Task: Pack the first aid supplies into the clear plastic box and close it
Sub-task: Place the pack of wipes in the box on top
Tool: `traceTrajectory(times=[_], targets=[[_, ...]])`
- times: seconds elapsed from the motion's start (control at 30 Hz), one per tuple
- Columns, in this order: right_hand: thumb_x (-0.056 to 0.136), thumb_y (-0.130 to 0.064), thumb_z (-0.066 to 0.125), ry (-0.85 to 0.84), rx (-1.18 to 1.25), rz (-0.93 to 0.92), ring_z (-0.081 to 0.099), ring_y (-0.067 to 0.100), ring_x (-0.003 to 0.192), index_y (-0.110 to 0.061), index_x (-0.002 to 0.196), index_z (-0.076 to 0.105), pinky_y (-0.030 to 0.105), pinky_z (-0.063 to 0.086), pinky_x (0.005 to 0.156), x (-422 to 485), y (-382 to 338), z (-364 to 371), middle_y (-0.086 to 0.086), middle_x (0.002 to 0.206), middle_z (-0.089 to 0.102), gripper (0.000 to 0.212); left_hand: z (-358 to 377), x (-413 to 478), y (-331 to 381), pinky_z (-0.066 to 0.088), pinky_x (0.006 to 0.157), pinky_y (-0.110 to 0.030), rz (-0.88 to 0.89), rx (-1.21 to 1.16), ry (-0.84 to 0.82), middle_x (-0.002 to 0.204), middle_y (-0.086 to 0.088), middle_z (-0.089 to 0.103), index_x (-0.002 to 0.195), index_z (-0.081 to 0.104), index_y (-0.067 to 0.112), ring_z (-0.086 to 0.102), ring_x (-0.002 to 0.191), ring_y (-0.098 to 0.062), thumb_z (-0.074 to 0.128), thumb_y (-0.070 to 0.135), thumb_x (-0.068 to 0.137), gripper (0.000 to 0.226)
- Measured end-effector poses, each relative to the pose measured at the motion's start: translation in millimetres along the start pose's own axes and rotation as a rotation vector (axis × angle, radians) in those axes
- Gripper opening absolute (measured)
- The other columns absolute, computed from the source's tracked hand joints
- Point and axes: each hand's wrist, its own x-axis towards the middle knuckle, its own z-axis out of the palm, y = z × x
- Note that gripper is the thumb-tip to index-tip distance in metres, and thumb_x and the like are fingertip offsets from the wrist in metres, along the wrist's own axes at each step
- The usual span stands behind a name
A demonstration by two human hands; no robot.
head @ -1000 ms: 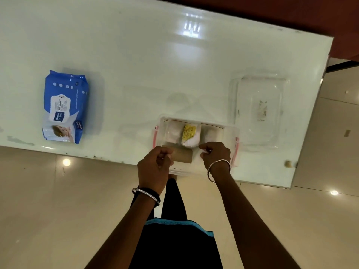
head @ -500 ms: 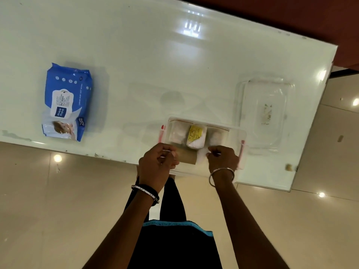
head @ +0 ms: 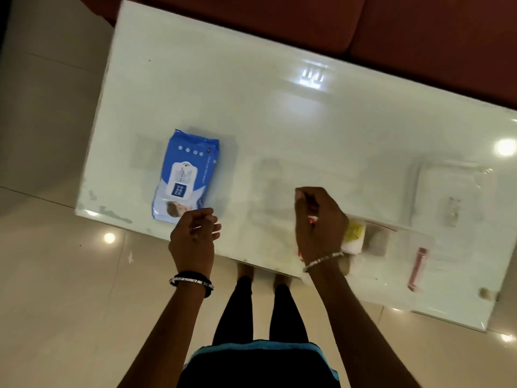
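Note:
The clear plastic box (head: 397,249) stands open at the table's near edge on the right, with a pink latch (head: 417,268) on its right end. Inside lie a white packet with a yellow label (head: 354,236) and a pale roll (head: 377,241). My right hand (head: 319,219) hovers over the box's left end with its fingers curled and hides that part. My left hand (head: 193,238) is loosely curled and holds nothing, just short of the near end of the blue wipes pack (head: 186,175). The clear lid (head: 453,191) lies flat beyond the box.
The white glossy table (head: 279,121) has its near edge under my wrists and its left edge beyond the wipes. Tiled floor lies below and to the left. A dark red sofa runs along the far side.
Both hands have left the box. My left hand moved left toward the wipes pack and my right hand lifted over the box's left end. The view swung left.

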Motion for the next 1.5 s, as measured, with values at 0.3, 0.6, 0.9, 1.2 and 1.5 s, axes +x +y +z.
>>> traceTrajectory(times=[0.3,0.6,0.9,1.2,1.5], targets=[[0.095,-0.025,0.057,-0.37,-0.074,-0.025,0.067,0.016,0.092,-0.015,0.112,0.065,0.037,0.056,0.083,55,-35,135,0.004,0.105,0.07,0.021,-34,62,-33,0.057,0.079,-0.041,-0.514,-0.15,0.216,0.121,-0.02,0.06,0.116,0.055,0.006,0.063,0.105,-0.031,0.076,0.017,0.081,0.043],[0.097,-0.035,0.055,-0.639,-0.257,0.058,0.06,0.031,0.109,-0.009,0.118,0.063,0.035,0.047,0.095,90,-55,211,0.014,0.117,0.066,0.035,-31,84,-37,0.057,0.08,-0.037,-0.666,-0.498,-0.031,0.122,-0.012,0.064,0.125,0.058,0.011,0.061,0.114,-0.027,0.067,0.037,0.087,0.046],[0.091,-0.026,0.065,-0.519,-0.017,0.331,0.059,0.021,0.081,-0.008,0.086,0.062,0.035,0.052,0.074,75,-38,187,0.011,0.087,0.066,0.019,-45,84,-40,0.061,0.076,-0.039,-0.383,-0.529,-0.014,0.106,-0.003,0.074,0.117,0.063,0.021,0.072,0.095,-0.022,0.073,0.034,0.076,0.044],[0.094,-0.012,0.061,-0.181,0.689,0.774,0.068,0.018,0.071,-0.011,0.069,0.055,0.028,0.058,0.058,21,-14,87,0.007,0.074,0.065,0.027,-41,69,-19,0.058,0.06,-0.026,-0.27,-0.465,-0.099,0.081,-0.004,0.073,0.081,0.067,0.016,0.073,0.076,-0.018,0.071,0.023,0.083,0.008],[0.096,-0.012,0.058,0.042,0.778,0.693,0.069,0.018,0.077,-0.014,0.074,0.058,0.031,0.058,0.064,-7,27,-36,-0.001,0.074,0.072,0.022,13,-6,1,0.061,0.062,-0.029,-0.124,-0.295,-0.309,0.084,-0.016,0.074,0.081,0.059,0.006,0.076,0.078,-0.027,0.067,0.011,0.086,0.01]])
